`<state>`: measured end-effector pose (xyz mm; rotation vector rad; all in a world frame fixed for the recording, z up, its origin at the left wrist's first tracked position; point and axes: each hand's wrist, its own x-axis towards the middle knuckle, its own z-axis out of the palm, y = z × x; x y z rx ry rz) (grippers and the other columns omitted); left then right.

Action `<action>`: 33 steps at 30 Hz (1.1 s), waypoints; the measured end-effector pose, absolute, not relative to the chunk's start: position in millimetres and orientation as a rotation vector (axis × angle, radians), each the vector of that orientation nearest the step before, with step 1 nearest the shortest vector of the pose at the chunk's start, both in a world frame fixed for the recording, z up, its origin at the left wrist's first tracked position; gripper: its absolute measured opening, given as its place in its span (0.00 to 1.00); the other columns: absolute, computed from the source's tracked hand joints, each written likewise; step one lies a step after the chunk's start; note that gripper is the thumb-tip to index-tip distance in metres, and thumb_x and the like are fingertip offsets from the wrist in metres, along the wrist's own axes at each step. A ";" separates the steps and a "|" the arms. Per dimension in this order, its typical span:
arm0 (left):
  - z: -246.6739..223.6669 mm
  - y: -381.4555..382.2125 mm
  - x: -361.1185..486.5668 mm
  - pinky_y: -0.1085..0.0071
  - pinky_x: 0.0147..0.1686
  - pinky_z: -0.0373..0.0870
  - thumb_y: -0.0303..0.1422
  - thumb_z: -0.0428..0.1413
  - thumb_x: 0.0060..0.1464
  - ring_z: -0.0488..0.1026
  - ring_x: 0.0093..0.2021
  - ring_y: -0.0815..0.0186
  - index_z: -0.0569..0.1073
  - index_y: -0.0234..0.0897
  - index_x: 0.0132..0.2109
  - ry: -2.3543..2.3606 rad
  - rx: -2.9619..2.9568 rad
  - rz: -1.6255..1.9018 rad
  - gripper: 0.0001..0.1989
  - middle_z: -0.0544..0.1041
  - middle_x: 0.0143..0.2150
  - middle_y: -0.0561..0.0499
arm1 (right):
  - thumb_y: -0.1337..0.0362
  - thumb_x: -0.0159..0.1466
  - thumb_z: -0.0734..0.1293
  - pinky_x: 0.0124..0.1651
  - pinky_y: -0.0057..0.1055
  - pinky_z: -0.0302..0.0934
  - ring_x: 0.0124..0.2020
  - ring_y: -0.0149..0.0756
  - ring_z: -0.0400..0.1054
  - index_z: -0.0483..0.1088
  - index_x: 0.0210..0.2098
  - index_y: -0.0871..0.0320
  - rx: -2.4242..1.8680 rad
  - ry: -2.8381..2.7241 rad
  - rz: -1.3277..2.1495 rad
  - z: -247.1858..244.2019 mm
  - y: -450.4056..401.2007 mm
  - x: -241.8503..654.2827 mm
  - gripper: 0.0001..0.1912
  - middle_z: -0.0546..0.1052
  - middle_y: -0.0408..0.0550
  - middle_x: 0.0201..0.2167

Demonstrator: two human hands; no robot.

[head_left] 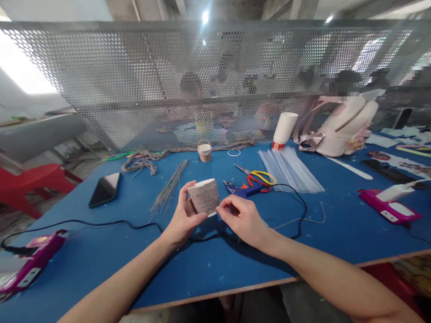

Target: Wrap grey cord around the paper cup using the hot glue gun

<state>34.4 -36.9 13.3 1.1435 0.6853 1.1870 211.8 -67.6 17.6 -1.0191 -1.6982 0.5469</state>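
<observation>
My left hand (pixel 184 215) grips a paper cup wrapped in grey cord (pixel 204 197), thumb in front and fingers around the far side. The cup is tipped sideways, with white showing at both ends. At its lower right edge, my right hand (pixel 240 216) pinches the grey cord (pixel 316 221), whose loose tail shows on the table past the wrist. The fingertips hide the pinched bit. Just beyond the right hand lie a blue glue gun (pixel 249 190) and scissors (pixel 261 176) with yellow handles, beside another red-handled tool (pixel 251 180).
A bundle of thin grey sticks (pixel 170 186) and a phone (pixel 105 189) lie left. Behind are a small basket-like cup (pixel 204 152), stacked paper cups (pixel 285 128), clear strips (pixel 291 170) and a backpack (pixel 346 128). A black cable (pixel 124 222) crosses the blue table near purple power strips (pixel 390 206).
</observation>
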 end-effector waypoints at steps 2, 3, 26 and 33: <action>13.0 -36.6 34.4 0.59 0.50 0.70 0.31 0.70 0.36 0.74 0.49 0.57 0.59 0.48 0.57 0.672 1.129 1.182 0.41 0.75 0.47 0.50 | 0.64 0.64 0.64 0.29 0.27 0.61 0.24 0.30 0.66 0.68 0.28 0.57 -1.016 -1.700 0.534 18.2 -67.1 212.3 0.08 0.74 0.43 0.24; 12.8 -36.4 34.4 0.60 0.50 0.70 0.31 0.70 0.36 0.74 0.49 0.57 0.60 0.48 0.56 0.668 1.121 1.181 0.41 0.75 0.47 0.50 | 0.64 0.64 0.64 0.29 0.27 0.61 0.24 0.30 0.66 0.68 0.28 0.57 -1.016 -1.703 0.527 18.5 -67.0 212.4 0.08 0.75 0.43 0.24; 14.1 -34.9 32.9 0.62 0.38 0.72 0.33 0.68 0.37 0.73 0.40 0.59 0.59 0.53 0.59 0.645 1.091 1.114 0.42 0.71 0.48 0.49 | 0.65 0.60 0.63 0.25 0.24 0.58 0.22 0.27 0.62 0.68 0.30 0.57 -0.972 -1.673 0.685 25.0 -66.2 215.1 0.04 0.73 0.41 0.24; 11.9 -34.1 31.9 0.55 0.52 0.68 0.32 0.69 0.37 0.72 0.51 0.53 0.59 0.53 0.60 0.649 1.065 1.139 0.43 0.74 0.48 0.50 | 0.65 0.58 0.65 0.25 0.24 0.58 0.22 0.27 0.60 0.67 0.26 0.56 -0.985 -1.660 0.666 22.7 -65.3 211.8 0.04 0.71 0.41 0.22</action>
